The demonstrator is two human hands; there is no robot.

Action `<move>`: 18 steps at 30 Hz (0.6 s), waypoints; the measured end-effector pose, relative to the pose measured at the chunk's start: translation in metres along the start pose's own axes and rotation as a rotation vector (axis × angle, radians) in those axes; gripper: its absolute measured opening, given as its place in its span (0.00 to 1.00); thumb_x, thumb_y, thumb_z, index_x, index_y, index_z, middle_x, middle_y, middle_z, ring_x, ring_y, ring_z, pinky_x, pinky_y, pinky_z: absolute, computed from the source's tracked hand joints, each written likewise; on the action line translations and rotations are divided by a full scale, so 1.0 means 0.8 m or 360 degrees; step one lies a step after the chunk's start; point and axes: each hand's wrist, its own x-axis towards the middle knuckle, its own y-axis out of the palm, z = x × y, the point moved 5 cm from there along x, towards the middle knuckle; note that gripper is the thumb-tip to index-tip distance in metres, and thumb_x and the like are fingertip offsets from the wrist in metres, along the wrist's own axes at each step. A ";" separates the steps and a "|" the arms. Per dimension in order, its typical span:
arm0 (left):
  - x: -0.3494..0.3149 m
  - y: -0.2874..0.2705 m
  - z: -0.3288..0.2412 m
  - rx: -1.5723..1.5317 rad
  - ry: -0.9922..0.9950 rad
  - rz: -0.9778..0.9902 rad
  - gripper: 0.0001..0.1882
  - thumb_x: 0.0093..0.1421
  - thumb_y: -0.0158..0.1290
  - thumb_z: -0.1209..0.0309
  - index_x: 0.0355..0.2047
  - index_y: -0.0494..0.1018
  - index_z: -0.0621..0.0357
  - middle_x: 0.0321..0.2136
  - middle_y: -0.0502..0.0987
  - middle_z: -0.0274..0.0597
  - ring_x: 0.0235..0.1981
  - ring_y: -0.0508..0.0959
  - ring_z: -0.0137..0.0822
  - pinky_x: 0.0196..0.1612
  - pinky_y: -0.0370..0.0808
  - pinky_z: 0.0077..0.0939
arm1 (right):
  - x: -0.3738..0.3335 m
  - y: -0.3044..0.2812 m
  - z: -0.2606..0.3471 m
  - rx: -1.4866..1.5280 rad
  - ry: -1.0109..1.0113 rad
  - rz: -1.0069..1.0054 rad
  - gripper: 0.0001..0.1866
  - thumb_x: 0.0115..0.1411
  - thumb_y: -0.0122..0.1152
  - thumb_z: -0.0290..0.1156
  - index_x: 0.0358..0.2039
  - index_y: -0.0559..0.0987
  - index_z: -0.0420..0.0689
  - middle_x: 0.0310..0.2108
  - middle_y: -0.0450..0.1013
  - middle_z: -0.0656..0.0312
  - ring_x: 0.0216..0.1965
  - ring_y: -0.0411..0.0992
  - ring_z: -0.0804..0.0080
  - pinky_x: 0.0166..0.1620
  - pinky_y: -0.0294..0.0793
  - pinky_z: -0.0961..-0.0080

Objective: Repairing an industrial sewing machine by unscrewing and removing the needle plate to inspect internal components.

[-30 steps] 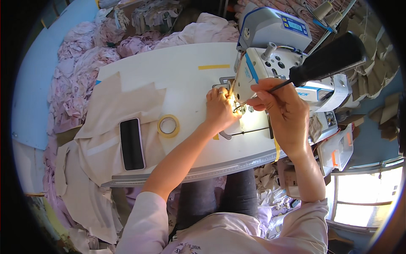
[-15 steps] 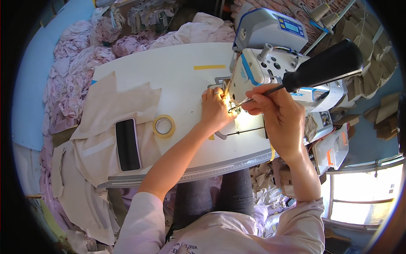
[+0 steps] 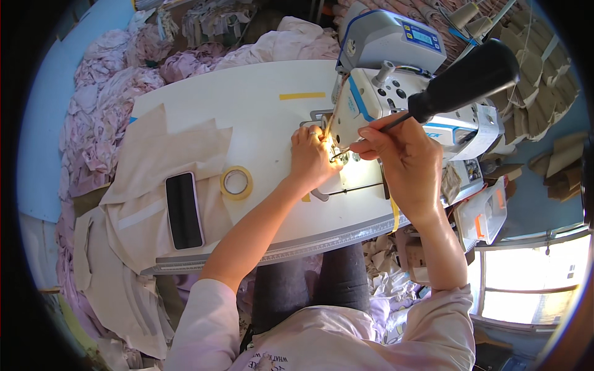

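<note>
My right hand [image 3: 411, 170] grips a screwdriver [image 3: 467, 80] by its thin shaft, with the big black handle sticking up past my fingers. The shaft slants down and left to the lit needle area of a white and blue sewing machine [image 3: 365, 99]. Pressed in at that same spot is my left hand [image 3: 311, 159], a ring on one finger. Its fingers are bent round the small parts there, and what they pinch is hidden. The screwdriver's tip lies close to the left fingertips; whether it touches a screw I cannot tell.
On the white table [image 3: 260, 136] lie a roll of yellowish tape [image 3: 226, 190], a dark-screened phone [image 3: 184, 210] and beige fabric pieces [image 3: 142, 167]. A ruler strip [image 3: 309, 244] runs along the front edge. Heaped cloth [image 3: 102, 111] surrounds the left side. At right hangs a clear plastic box [image 3: 486, 216].
The screwdriver's handle has risen a little and tipped slightly to the left in my right hand. My left hand stays at the needle area. The whole view has shifted slightly.
</note>
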 end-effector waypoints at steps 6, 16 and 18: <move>-0.004 0.000 0.000 -0.0031 0.0031 -0.0067 0.31 0.40 0.71 0.58 0.43 0.78 0.62 0.44 0.69 0.47 0.52 0.65 0.48 0.62 0.58 0.46 | -0.003 0.007 0.000 0.0042 0.0128 -0.0047 0.05 0.66 0.59 0.19 0.41 0.76 0.32 0.33 0.80 0.57 0.35 0.82 0.74 0.39 0.83 0.79; -0.002 -0.004 -0.004 -0.0028 0.0032 -0.0104 0.29 0.40 0.70 0.59 0.42 0.79 0.61 0.44 0.70 0.46 0.51 0.66 0.47 0.62 0.60 0.45 | -0.004 0.004 -0.008 -0.0038 0.0125 -0.0108 0.04 0.65 0.60 0.18 0.39 0.77 0.32 0.30 0.81 0.56 0.34 0.83 0.73 0.39 0.83 0.79; -0.002 -0.005 -0.005 -0.0050 0.0041 -0.0116 0.29 0.41 0.70 0.59 0.42 0.79 0.61 0.44 0.70 0.46 0.51 0.67 0.47 0.62 0.60 0.45 | -0.002 0.003 -0.003 -0.0067 0.0109 -0.0120 0.04 0.65 0.60 0.19 0.39 0.77 0.32 0.30 0.81 0.56 0.34 0.83 0.72 0.38 0.83 0.79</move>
